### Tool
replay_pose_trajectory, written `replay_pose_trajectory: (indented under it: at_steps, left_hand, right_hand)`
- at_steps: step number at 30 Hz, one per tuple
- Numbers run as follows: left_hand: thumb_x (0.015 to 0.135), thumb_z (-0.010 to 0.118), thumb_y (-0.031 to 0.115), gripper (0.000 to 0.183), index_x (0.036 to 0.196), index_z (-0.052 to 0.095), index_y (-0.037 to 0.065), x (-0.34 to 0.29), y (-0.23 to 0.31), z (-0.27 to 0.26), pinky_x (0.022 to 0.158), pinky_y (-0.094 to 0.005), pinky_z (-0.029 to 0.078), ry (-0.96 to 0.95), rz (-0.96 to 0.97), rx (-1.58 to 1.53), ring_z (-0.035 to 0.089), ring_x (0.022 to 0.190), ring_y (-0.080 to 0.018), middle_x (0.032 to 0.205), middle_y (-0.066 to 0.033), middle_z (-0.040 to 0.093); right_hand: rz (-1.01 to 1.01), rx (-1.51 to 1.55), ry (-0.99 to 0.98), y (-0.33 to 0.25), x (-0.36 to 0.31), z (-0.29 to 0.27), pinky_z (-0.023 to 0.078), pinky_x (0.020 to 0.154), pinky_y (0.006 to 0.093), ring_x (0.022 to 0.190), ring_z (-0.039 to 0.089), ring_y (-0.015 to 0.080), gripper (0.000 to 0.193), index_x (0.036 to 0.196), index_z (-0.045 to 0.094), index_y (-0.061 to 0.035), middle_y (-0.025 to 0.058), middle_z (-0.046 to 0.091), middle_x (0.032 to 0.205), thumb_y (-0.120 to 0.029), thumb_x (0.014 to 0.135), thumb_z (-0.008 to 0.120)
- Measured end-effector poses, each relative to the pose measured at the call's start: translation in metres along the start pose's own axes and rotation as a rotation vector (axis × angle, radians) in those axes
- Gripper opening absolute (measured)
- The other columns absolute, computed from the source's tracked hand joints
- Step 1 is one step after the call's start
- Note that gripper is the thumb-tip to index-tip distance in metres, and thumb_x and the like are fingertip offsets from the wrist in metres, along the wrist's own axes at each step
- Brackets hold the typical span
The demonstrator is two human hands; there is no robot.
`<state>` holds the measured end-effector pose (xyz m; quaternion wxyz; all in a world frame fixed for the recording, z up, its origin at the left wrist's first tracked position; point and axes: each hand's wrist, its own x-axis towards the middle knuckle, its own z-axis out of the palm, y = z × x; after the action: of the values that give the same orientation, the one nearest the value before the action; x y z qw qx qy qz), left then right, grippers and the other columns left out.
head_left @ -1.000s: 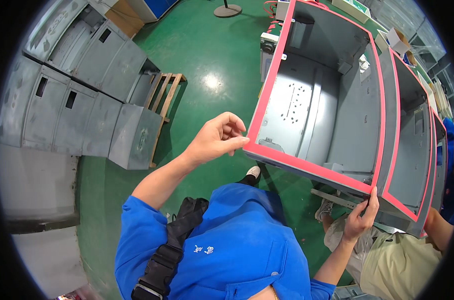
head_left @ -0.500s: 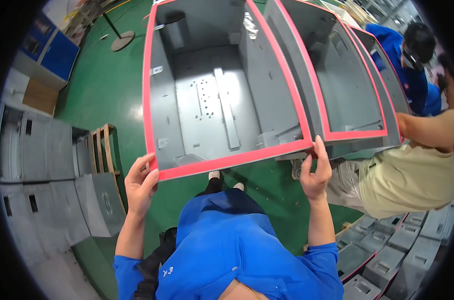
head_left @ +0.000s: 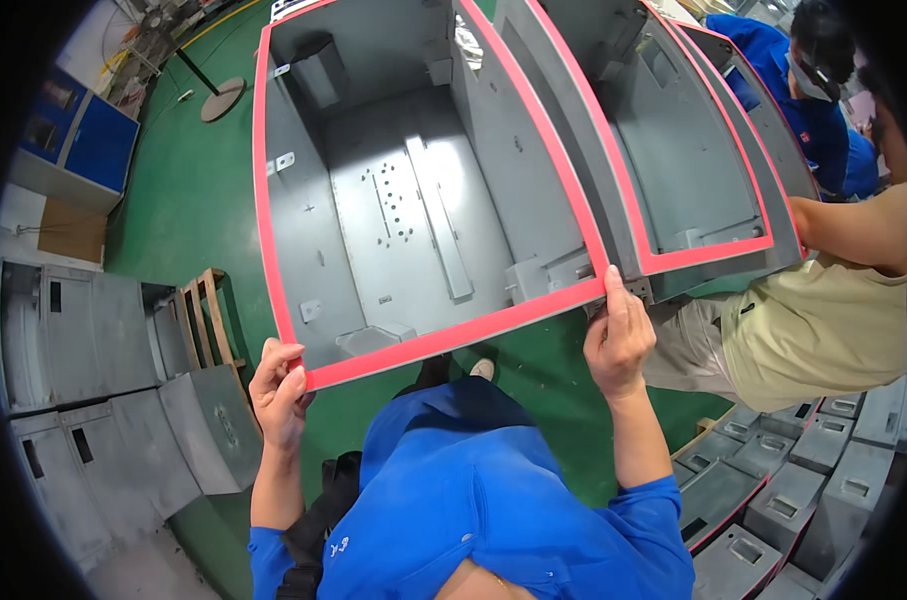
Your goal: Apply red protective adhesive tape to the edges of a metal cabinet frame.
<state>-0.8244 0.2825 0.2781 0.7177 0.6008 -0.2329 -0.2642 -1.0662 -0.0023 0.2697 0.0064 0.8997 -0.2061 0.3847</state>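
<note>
In front of me is a large grey metal cabinet (head_left: 364,215), its open side facing up and its rim edged in pinkish red. Inside I see a pale back panel with small holes and a long metal strip (head_left: 439,220). My left hand (head_left: 281,392) pinches the near left corner, thumb and fingers on the red edging. At the near right corner, my right hand (head_left: 622,338) is closed on the rim, one finger up against its side; the parts of its fingers under the edge are hidden.
Similar red-edged cabinets (head_left: 694,170) stand close on the right. Beyond them are a person in blue (head_left: 789,105) and another in a pale yellow top (head_left: 814,345). Grey boxes (head_left: 764,500) are stacked at lower right, more cabinets (head_left: 99,340) and a wooden pallet (head_left: 209,315) at left.
The cabinet has shifted left, its near left corner coming closer to me along with my left hand. My right hand has moved slightly left and away, its fingers now more closed on the corner.
</note>
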Motion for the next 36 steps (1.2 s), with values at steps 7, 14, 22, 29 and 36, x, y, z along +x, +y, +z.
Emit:
replay_pose_trajectory:
  at_steps: [7, 14, 22, 29, 36]
  left_hand:
    - [0.078, 0.056, 0.009, 0.023, 0.099, 0.059, 0.0, 0.0, -0.005, 0.0, 0.039, -0.0166, 0.025, 0.02, 0.021, 0.001, 0.033, 0.057, -0.0032, 0.082, 0.0014, 0.033]
    - [0.079, 0.055, 0.01, 0.025, 0.102, 0.058, -0.001, 0.0, -0.005, 0.002, 0.039, -0.0169, 0.024, 0.012, 0.04, -0.007, 0.032, 0.055, -0.003, 0.082, 0.0012, 0.034]
    - [0.08, 0.054, 0.009, 0.026, 0.103, 0.057, -0.002, -0.003, -0.006, 0.001, 0.038, -0.0175, 0.025, 0.035, 0.042, -0.002, 0.032, 0.054, -0.0032, 0.081, 0.0011, 0.034]
    - [0.08, 0.054, 0.01, 0.027, 0.103, 0.057, -0.002, -0.003, -0.007, 0.003, 0.038, -0.0174, 0.025, 0.056, 0.035, -0.015, 0.033, 0.054, -0.0031, 0.082, 0.0013, 0.034]
    - [0.078, 0.055, 0.01, 0.027, 0.101, 0.059, -0.002, -0.002, -0.008, 0.003, 0.038, -0.0175, 0.024, 0.073, 0.069, 0.014, 0.033, 0.054, -0.0036, 0.08, 0.0011, 0.035]
  right_hand:
    - [0.044, 0.009, 0.016, -0.002, 0.0, 0.002, 0.05, 0.065, 0.0343, 0.076, 0.062, 0.0301, 0.052, 0.117, 0.045, 0.011, 0.0192, 0.06, 0.098, 0.014, 0.065, 0.047]
    - [0.238, 0.232, 0.075, 0.0, -0.009, 0.007, 0.051, 0.067, 0.0315, 0.081, 0.062, 0.0286, 0.05, 0.123, 0.038, 0.0087, 0.0195, 0.059, 0.099, 0.01, 0.075, 0.05]
    - [0.102, 0.126, 0.065, -0.001, -0.008, 0.01, 0.049, 0.079, 0.0376, 0.097, 0.057, 0.0356, 0.048, 0.12, 0.042, 0.0081, 0.0217, 0.055, 0.11, 0.009, 0.072, 0.052]
    - [0.145, 0.213, 0.097, 0.002, 0.01, -0.008, 0.05, 0.076, 0.0333, 0.09, 0.059, 0.0291, 0.031, 0.106, 0.055, 0.0068, 0.017, 0.058, 0.1, 0.011, 0.076, 0.05]
    - [0.096, 0.307, -0.283, 0.004, 0.056, -0.036, 0.047, 0.063, 0.0307, 0.074, 0.058, 0.0226, 0.029, 0.102, 0.061, -0.0027, 0.0105, 0.056, 0.089, 0.007, 0.075, 0.058]
